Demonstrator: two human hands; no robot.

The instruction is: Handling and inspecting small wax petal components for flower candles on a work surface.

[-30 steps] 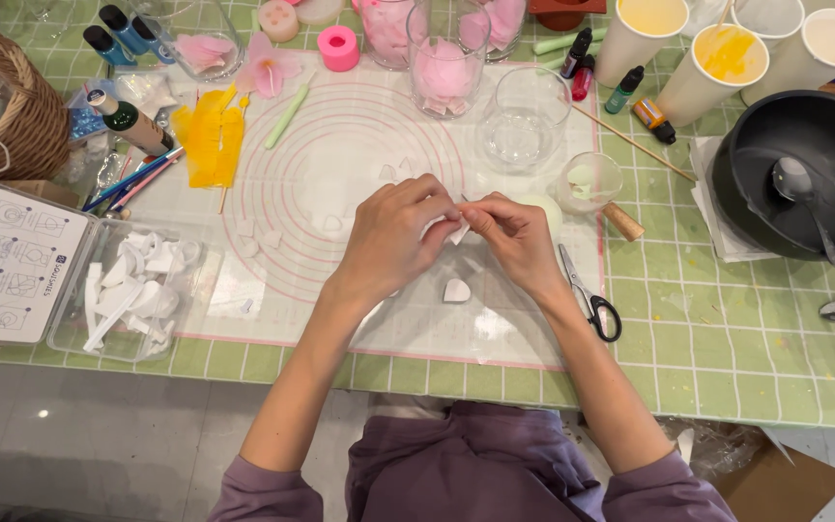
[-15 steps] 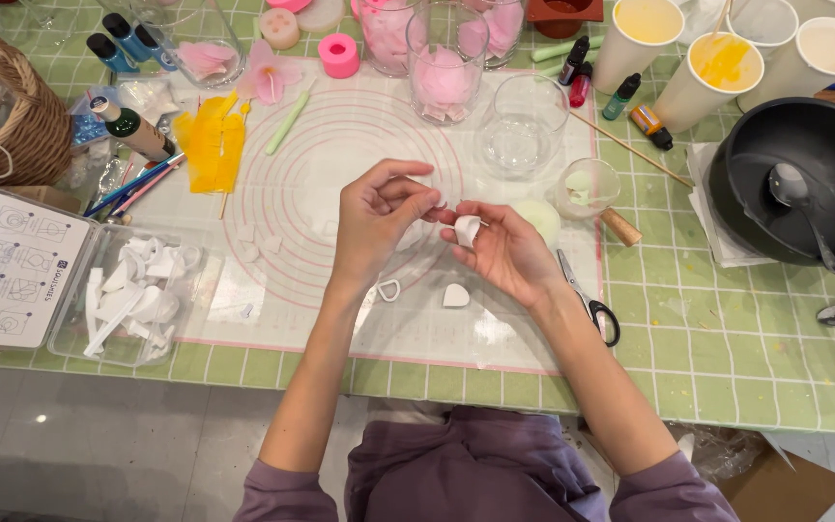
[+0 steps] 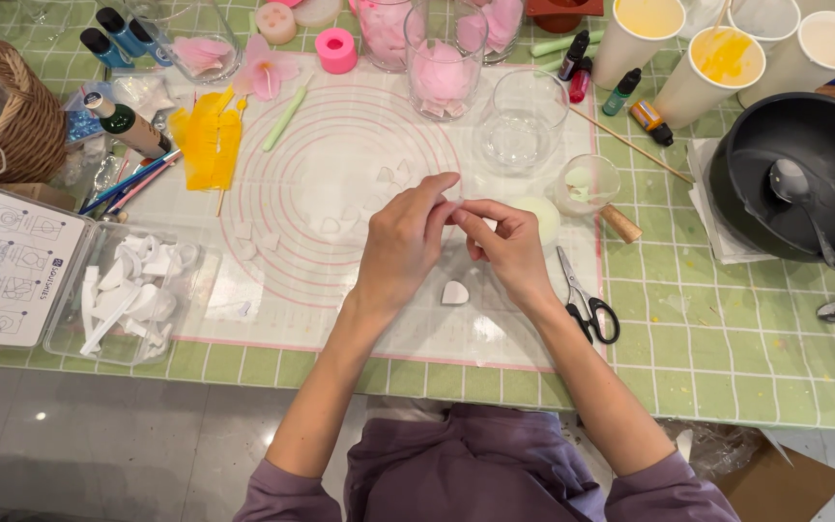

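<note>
Head view: we hold our left hand (image 3: 403, 246) and right hand (image 3: 509, 249) together above the silicone mat (image 3: 340, 145), fingertips meeting. Both sets of fingers are pressed together in a pinch on a small white piece (image 3: 458, 208), mostly hidden between them. A white heart-shaped cutout (image 3: 454, 293) lies on the mat just below the hands. Scissors (image 3: 587, 302) lie near the right wrist. A clear tray of white cutters (image 3: 132, 295) sits well to the left.

Green-checked tablecloth (image 3: 727, 338), white heart piece (image 3: 454, 292), pink-ringed mat (image 3: 331, 184).
</note>
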